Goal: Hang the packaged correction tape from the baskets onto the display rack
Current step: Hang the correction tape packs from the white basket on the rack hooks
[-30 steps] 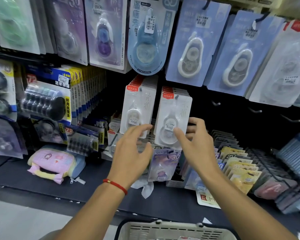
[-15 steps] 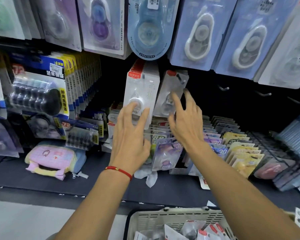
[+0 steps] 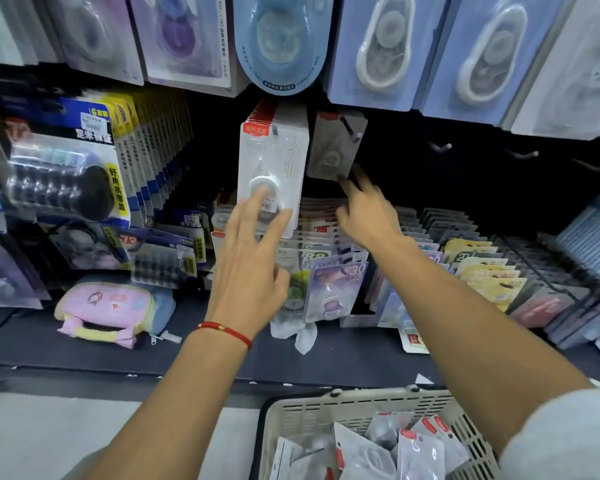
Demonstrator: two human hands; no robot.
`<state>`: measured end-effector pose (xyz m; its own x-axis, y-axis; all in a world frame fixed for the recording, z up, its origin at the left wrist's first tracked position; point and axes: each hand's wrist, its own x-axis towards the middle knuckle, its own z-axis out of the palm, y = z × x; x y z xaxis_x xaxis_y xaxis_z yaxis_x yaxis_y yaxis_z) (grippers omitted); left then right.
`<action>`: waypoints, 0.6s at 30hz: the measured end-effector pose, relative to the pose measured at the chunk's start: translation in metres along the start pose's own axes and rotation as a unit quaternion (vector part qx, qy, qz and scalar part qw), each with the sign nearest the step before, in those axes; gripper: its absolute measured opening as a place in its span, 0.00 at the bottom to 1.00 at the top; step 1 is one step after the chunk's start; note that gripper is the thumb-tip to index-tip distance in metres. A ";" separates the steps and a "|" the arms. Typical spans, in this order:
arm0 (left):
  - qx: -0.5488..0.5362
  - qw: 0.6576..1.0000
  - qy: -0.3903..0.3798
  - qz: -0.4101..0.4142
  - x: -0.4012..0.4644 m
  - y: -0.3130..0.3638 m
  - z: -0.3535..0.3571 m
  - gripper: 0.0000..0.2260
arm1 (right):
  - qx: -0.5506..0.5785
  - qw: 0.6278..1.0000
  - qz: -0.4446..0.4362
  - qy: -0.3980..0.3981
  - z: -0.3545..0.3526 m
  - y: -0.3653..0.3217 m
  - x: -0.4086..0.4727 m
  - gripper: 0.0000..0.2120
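Two rows of white correction tape packs with red tops hang on the rack's hooks. The left row (image 3: pixel 274 161) is full to the hook's tip. The right row (image 3: pixel 333 147) sits pushed far back into shadow, leaving its hook (image 3: pixel 350 131) bare at the front. My left hand (image 3: pixel 253 251) has straight fingers, the fingertips touching the front pack of the left row. My right hand (image 3: pixel 364 209) reaches deep with fingers extended, touching the lower edge of the right row. A beige basket (image 3: pixel 343 407) at the bottom holds several more such packs (image 3: pixel 409 448).
Large blue and purple tape packs (image 3: pixel 278 39) hang overhead. Bare hooks (image 3: pixel 440 146) stick out to the right. Blue-and-yellow refill packs (image 3: pixel 84 161) hang at left. A tray of small packs (image 3: pixel 336 285) and a pink pouch (image 3: pixel 108 306) lie on the dark shelf.
My right hand has pushed the right row of packs back along its hook, deep into the rack. My left hand slid up onto the left row's front pack. The view tilted down, showing the basket.
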<state>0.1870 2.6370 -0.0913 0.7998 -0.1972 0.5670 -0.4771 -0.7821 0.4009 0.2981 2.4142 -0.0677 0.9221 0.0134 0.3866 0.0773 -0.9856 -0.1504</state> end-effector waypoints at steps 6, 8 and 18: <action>-0.019 0.999 -0.043 -0.022 -0.062 -0.008 0.016 0.23 | 0.199 0.979 0.023 0.025 -0.008 0.022 -0.114 0.11; -0.023 0.990 -0.128 -0.050 -0.103 -0.013 0.030 0.21 | 0.232 0.972 0.020 -0.034 -0.005 0.030 -0.157 0.08; 0.012 0.902 -0.399 -0.167 -0.232 -0.013 0.085 0.24 | 0.011 0.840 -0.043 -0.540 0.109 0.043 -0.328 0.46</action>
<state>0.0382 2.6427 -0.2890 0.9098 -0.3027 -0.2841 -0.1603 -0.8874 0.4322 0.0403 2.3856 -0.3003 0.7180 0.2412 -0.6530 0.1574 -0.9700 -0.1852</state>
